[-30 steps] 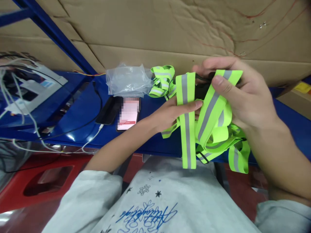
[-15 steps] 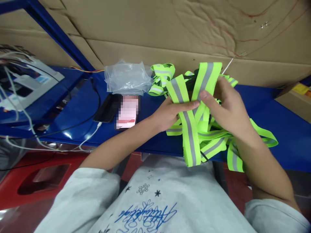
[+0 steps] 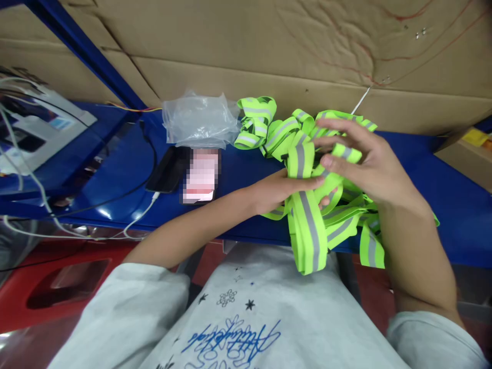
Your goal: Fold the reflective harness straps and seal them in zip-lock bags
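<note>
A tangle of neon-yellow reflective straps (image 3: 307,225) with grey stripes lies over the front edge of the blue shelf (image 3: 453,205) and hangs toward my lap. My left hand (image 3: 280,189) is closed on a loop of the straps from the left. My right hand (image 3: 357,164) rests on top of the bundle with its fingers spread. A second small bundle of the same strap (image 3: 253,123) sits just behind, by the cardboard wall.
A crumpled clear plastic bag (image 3: 200,120) lies at the back of the shelf. Beside it sit a lit phone (image 3: 200,177) and a dark phone (image 3: 163,171) with cables. Cardboard (image 3: 269,46) lines the back. A red surface (image 3: 57,287) lies below left.
My right hand let go of the raised strap, lowered onto the bundle and spread its fingers. The straps dropped onto the shelf edge. My left hand kept its grip.
</note>
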Demonstrator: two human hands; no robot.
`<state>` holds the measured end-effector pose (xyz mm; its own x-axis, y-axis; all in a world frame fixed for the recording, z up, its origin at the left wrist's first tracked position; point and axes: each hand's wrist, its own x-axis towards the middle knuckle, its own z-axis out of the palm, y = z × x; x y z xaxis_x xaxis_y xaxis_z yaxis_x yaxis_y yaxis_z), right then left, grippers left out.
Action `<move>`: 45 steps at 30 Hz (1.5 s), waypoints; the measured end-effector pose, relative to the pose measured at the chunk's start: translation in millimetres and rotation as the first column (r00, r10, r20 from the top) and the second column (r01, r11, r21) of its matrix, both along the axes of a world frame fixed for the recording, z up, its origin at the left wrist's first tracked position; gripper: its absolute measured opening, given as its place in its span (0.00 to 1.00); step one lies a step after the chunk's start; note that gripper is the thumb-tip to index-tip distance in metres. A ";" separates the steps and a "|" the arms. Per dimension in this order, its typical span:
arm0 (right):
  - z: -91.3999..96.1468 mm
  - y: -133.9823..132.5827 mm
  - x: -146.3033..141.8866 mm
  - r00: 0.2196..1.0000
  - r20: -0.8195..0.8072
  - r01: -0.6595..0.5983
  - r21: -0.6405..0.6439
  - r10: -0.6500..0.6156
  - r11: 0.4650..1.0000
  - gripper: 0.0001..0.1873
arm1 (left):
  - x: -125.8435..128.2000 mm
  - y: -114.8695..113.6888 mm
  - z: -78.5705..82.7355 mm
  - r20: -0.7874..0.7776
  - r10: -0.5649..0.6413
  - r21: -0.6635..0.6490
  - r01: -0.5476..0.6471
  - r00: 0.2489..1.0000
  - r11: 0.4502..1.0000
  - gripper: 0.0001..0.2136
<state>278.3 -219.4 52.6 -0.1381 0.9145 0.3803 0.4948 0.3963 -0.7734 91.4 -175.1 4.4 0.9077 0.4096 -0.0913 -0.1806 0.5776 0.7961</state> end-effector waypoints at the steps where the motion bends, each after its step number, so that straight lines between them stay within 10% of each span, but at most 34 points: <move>1: 3.4 -1.7 2.1 0.998 0.060 -0.005 -0.024 0.006 1.000 0.21 | -0.7 -0.2 1.4 -0.023 -0.033 -0.004 0.033 0.999 0.999 0.19; 11: -0.1 -11.4 -8.0 0.974 0.191 0.124 0.002 -0.122 0.992 0.15 | -2.7 6.4 -9.7 -0.103 -0.101 0.044 0.106 0.989 0.993 0.20; 17: -7.3 -16.0 -12.1 0.902 0.172 0.297 0.416 -0.395 0.859 0.08 | -2.8 5.3 -3.0 0.004 -0.152 -0.102 0.152 0.988 0.983 0.17; 25: -15.6 -14.7 12.5 0.706 0.599 -0.197 0.679 -0.378 0.708 0.24 | -11.5 4.1 12.8 0.013 -0.131 -0.050 0.131 0.991 0.990 0.13; 36: -11.0 0.9 11.7 0.824 0.548 -0.290 0.185 0.146 0.939 0.36 | -6.0 20.7 1.8 -0.136 0.157 0.024 -0.155 0.978 0.988 0.17; 40: -11.8 7.1 13.9 0.977 0.158 -0.170 0.148 0.146 0.974 0.31 | -7.1 19.8 1.5 -0.108 0.192 0.062 -0.186 0.975 0.981 0.17; 45: -24.1 13.2 5.1 0.977 -0.210 -0.074 -0.174 0.036 0.982 0.28 | -7.5 16.4 -1.4 -0.124 0.164 0.093 -0.153 0.979 0.984 0.16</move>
